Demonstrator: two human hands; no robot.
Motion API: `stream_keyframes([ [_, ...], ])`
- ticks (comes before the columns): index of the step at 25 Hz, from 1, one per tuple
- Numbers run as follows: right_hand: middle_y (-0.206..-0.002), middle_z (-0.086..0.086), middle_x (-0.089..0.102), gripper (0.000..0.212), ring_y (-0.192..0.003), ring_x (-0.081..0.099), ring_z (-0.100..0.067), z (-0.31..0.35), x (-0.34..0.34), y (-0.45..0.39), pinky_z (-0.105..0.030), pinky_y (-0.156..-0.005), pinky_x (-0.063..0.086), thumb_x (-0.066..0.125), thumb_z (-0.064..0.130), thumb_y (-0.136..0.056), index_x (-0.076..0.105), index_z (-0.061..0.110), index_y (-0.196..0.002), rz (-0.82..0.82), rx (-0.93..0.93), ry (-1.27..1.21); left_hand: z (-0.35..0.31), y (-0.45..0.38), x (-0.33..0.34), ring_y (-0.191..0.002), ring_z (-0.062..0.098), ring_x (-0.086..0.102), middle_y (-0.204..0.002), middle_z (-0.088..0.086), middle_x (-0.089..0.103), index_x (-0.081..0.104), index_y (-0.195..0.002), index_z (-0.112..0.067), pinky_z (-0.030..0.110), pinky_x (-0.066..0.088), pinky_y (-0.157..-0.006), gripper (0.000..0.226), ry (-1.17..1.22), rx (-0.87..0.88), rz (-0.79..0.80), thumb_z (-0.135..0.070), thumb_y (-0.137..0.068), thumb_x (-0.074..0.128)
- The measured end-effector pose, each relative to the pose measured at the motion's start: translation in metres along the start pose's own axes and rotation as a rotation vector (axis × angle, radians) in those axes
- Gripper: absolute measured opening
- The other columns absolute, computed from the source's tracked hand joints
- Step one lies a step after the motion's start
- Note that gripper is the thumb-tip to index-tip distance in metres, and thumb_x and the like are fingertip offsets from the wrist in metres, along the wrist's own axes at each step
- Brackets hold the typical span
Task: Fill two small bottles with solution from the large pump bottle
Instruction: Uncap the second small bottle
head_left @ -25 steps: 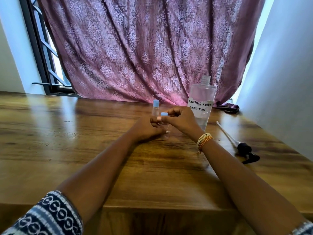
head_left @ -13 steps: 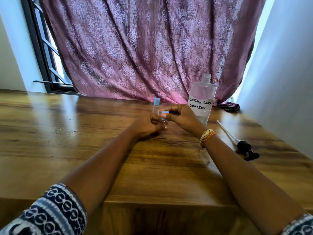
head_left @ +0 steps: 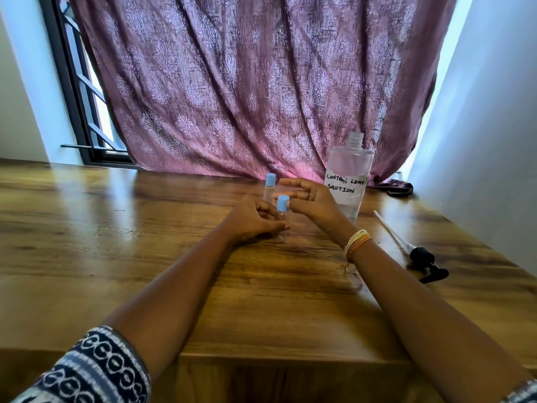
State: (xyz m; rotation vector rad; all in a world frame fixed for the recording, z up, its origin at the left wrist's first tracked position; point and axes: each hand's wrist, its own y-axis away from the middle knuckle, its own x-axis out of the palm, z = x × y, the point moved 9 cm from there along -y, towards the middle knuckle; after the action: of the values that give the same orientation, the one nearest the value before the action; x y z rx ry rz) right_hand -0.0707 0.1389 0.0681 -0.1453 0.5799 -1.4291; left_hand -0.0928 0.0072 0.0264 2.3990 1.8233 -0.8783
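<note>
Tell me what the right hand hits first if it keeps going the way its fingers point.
The right hand points left; its fingertips are already at the near small bottle's blue cap. Beyond that, likely the left hand.

I see mauve curtain (head_left: 247, 91) cloth with pale floral damask, a brown streaked wooden table (head_left: 145, 257), light-blue caps (head_left: 282, 203) on both clear small bottles (head_left: 268, 193), a black pump head (head_left: 425, 261), yellow-orange bangles (head_left: 356, 245), and a navy-white patterned sleeve (head_left: 96, 370).
</note>
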Motion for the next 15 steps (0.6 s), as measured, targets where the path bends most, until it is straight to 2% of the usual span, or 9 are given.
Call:
stream_keyframes([
  [3, -0.098, -0.012, 0.069, 0.051, -0.082, 0.066, -0.011, 0.0, 0.004, 0.0, -0.02, -0.078, 0.056, 0.078, 0.002, -0.075, 0.061, 0.004, -0.123, -0.012, -0.006, 0.088, -0.003, 0.001, 0.003, -0.047, -0.008, 0.057, -0.053, -0.015, 0.068, 0.073, -0.059, -0.037, 0.006, 0.041, -0.047, 0.022, 0.018, 0.027, 0.038, -0.021, -0.069, 0.084],
  [5, -0.097, -0.015, 0.071, 0.046, -0.08, 0.066, -0.012, -0.001, 0.001, 0.002, -0.024, -0.078, 0.057, 0.08, 0.003, -0.073, 0.064, 0.003, -0.116, -0.05, -0.003, 0.096, -0.003, 0.0, 0.003, -0.048, -0.008, 0.057, -0.054, -0.015, 0.069, 0.073, -0.059, -0.037, 0.006, 0.041, -0.048, 0.021, 0.017, 0.033, 0.036, -0.022, -0.069, 0.085],
  [7, -0.103, -0.02, 0.072, 0.041, -0.084, 0.068, -0.014, -0.002, 0.001, 0.002, -0.027, -0.081, 0.057, 0.073, -0.007, -0.076, 0.064, 0.002, -0.115, -0.039, 0.0, 0.037, -0.001, -0.001, 0.001, -0.053, -0.007, 0.059, -0.059, -0.011, 0.072, 0.074, -0.064, -0.031, 0.009, 0.043, -0.051, 0.013, 0.022, 0.019, 0.017, -0.025, -0.067, 0.086],
  [9, -0.111, -0.019, 0.07, 0.045, -0.095, 0.07, -0.018, -0.002, 0.008, 0.001, -0.031, -0.085, 0.057, 0.066, -0.013, -0.079, 0.06, 0.004, -0.12, 0.036, 0.004, -0.01, 0.0, 0.0, 0.002, -0.053, -0.005, 0.058, -0.061, -0.009, 0.072, 0.075, -0.068, -0.027, 0.01, 0.044, -0.052, 0.012, 0.012, 0.013, 0.016, -0.027, -0.066, 0.086],
  [11, -0.116, -0.017, 0.068, 0.054, -0.101, 0.068, -0.018, -0.001, 0.013, 0.001, -0.03, -0.089, 0.056, 0.072, -0.008, -0.077, 0.056, 0.006, -0.126, 0.073, 0.006, 0.021, -0.002, 0.001, 0.002, -0.052, -0.006, 0.057, -0.059, -0.011, 0.071, 0.075, -0.071, -0.025, 0.009, 0.043, -0.051, 0.011, 0.025, 0.028, 0.029, -0.024, -0.068, 0.085],
  [13, -0.105, -0.017, 0.069, 0.058, -0.088, 0.067, -0.014, 0.0, 0.011, 0.002, -0.024, -0.082, 0.056, 0.081, 0.003, -0.072, 0.059, 0.009, -0.125, 0.029, 0.004, 0.087, -0.004, 0.001, 0.002, -0.056, -0.003, 0.06, -0.064, -0.005, 0.074, 0.076, -0.074, -0.023, 0.012, 0.045, -0.054, 0.01, 0.033, 0.036, 0.024, -0.021, -0.069, 0.085],
  [15, -0.095, -0.023, 0.068, 0.055, -0.082, 0.065, -0.014, 0.001, 0.005, 0.002, -0.025, -0.078, 0.056, 0.082, 0.005, -0.071, 0.062, 0.01, -0.122, -0.015, -0.011, 0.115, -0.003, 0.001, 0.002, -0.06, 0.0, 0.061, -0.07, 0.001, 0.076, 0.077, -0.078, -0.021, 0.013, 0.047, -0.057, 0.012, 0.011, 0.031, 0.021, -0.022, -0.069, 0.085],
])
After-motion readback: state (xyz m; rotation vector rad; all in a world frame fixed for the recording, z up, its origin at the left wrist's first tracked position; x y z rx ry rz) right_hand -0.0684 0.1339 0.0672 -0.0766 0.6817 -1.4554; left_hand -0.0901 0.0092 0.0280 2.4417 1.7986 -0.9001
